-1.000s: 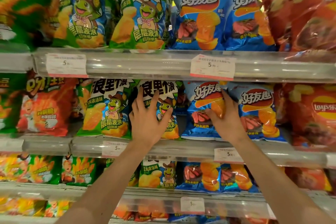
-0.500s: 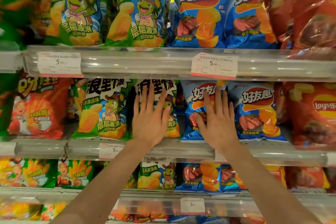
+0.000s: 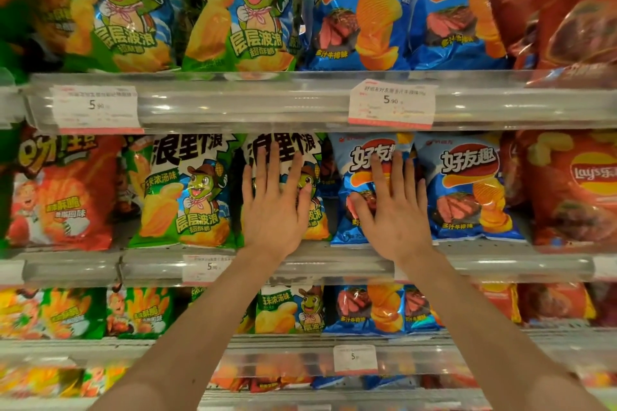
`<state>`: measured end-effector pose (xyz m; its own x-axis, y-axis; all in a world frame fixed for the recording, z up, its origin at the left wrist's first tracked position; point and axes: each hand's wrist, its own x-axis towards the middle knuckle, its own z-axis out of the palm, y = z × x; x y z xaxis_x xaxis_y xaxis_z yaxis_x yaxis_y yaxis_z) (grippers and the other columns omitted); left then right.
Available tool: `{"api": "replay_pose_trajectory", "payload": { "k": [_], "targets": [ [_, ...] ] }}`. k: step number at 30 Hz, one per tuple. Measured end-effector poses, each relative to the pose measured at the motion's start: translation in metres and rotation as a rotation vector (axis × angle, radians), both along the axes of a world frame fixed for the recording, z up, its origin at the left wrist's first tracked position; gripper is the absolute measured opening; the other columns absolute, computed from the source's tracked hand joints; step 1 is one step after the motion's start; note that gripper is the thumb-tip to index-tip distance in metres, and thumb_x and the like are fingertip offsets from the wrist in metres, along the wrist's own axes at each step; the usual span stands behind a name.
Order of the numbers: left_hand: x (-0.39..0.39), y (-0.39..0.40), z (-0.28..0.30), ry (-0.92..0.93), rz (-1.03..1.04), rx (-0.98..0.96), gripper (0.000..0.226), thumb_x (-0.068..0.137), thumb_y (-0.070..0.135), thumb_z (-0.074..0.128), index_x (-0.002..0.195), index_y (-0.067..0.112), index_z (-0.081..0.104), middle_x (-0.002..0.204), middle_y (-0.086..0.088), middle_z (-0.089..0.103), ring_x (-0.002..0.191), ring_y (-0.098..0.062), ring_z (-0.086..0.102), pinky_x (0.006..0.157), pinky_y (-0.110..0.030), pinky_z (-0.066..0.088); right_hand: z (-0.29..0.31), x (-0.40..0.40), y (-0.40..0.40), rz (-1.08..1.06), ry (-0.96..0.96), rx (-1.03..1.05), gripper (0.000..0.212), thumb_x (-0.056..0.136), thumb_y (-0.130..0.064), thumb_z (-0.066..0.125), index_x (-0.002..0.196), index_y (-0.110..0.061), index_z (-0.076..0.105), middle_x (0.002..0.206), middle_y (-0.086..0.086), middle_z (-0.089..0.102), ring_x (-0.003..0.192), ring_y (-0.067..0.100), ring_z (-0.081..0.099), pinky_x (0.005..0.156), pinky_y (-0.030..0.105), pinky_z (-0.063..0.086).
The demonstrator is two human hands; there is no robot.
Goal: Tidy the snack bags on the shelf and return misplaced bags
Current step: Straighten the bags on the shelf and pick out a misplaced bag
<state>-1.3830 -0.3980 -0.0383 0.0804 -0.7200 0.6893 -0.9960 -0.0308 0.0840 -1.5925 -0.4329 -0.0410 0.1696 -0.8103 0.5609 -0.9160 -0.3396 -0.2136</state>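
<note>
On the middle shelf, two snack bags are pressed flat by two outstretched hands. The left hand is laid with straight, spread fingers on the green corn-snack bag, its grip open and nothing held. The right hand is laid the same way, fingers straight, on the blue chip bag just at 3 o'clock of the green one; its grip is open too. Both bags stand upright at the shelf's front edge. At 9 o'clock of the left hand a second green bag is seen; at 3 o'clock of the right hand, another blue bag, then a red Lay's bag. A price tag is fixed at 12 o'clock.
</note>
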Motion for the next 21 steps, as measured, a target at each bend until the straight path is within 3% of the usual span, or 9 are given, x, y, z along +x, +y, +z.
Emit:
{"api": "replay_pose_trajectory", "payload": {
  "k": [6, 9, 12, 16, 18, 21],
  "targets": [
    [0.0, 0.009, 0.006, 0.092, -0.039, 0.018, 0.063, 0.104, 0.053, 0.021, 0.158, 0.023, 0.034, 0.17, -0.014, 0.02, 0.158, -0.031, 0.012, 0.127, -0.055, 0.01, 0.007, -0.009, 0.008, 0.14, -0.152, 0.041, 0.089, 0.093, -0.074, 0.029, 0.162, -0.024, 0.005, 0.171, 0.008, 0.001, 0.157, 0.028, -0.001, 0.126, 0.052, 0.005],
    [-0.009, 0.028, 0.006, 0.222, -0.057, 0.005, 0.062, 0.104, 0.052, 0.029, 0.157, 0.022, 0.035, 0.168, -0.013, 0.025, 0.157, -0.031, 0.017, 0.127, -0.052, 0.014, 0.012, -0.02, 0.023, 0.19, -0.25, 0.05, 0.093, 0.09, -0.077, 0.031, 0.161, -0.019, 0.016, 0.169, 0.007, 0.016, 0.155, 0.027, 0.013, 0.125, 0.051, 0.015],
    [-0.021, 0.058, -0.004, 0.33, -0.131, 0.012, 0.06, 0.103, 0.054, 0.033, 0.155, 0.024, 0.038, 0.166, -0.007, 0.03, 0.154, -0.027, 0.024, 0.124, -0.051, 0.024, 0.008, -0.031, 0.047, 0.255, -0.326, 0.06, 0.082, 0.094, -0.069, 0.043, 0.156, -0.015, 0.033, 0.163, 0.008, 0.03, 0.151, 0.026, 0.025, 0.122, 0.045, 0.022],
    [-0.036, 0.096, -0.024, 0.483, -0.231, 0.076, 0.06, 0.101, 0.055, 0.036, 0.154, 0.029, 0.037, 0.165, 0.008, 0.027, 0.154, -0.012, 0.02, 0.125, -0.04, 0.021, -0.017, -0.039, 0.076, 0.321, -0.373, 0.174, 0.073, 0.095, -0.066, 0.043, 0.155, -0.026, 0.034, 0.168, -0.005, 0.015, 0.155, 0.013, 0.01, 0.123, 0.048, 0.025],
    [-0.04, 0.114, -0.032, 0.553, -0.227, 0.109, 0.055, 0.103, 0.052, 0.04, 0.153, 0.03, 0.038, 0.163, 0.013, 0.026, 0.152, -0.006, 0.019, 0.125, -0.037, 0.021, -0.031, -0.038, 0.09, 0.354, -0.346, 0.185, 0.07, 0.094, -0.065, 0.041, 0.154, -0.028, 0.037, 0.169, -0.007, 0.011, 0.156, 0.012, 0.005, 0.125, 0.047, 0.019],
    [-0.042, 0.142, -0.04, 0.637, -0.2, 0.137, 0.048, 0.105, 0.045, 0.047, 0.15, 0.029, 0.045, 0.158, 0.013, 0.035, 0.147, -0.003, 0.028, 0.123, -0.038, 0.029, -0.05, -0.033, 0.11, 0.386, -0.376, 0.163, 0.064, 0.097, -0.063, 0.043, 0.148, -0.025, 0.047, 0.168, -0.002, 0.019, 0.156, 0.015, 0.009, 0.125, 0.047, 0.017]
  ]
}}
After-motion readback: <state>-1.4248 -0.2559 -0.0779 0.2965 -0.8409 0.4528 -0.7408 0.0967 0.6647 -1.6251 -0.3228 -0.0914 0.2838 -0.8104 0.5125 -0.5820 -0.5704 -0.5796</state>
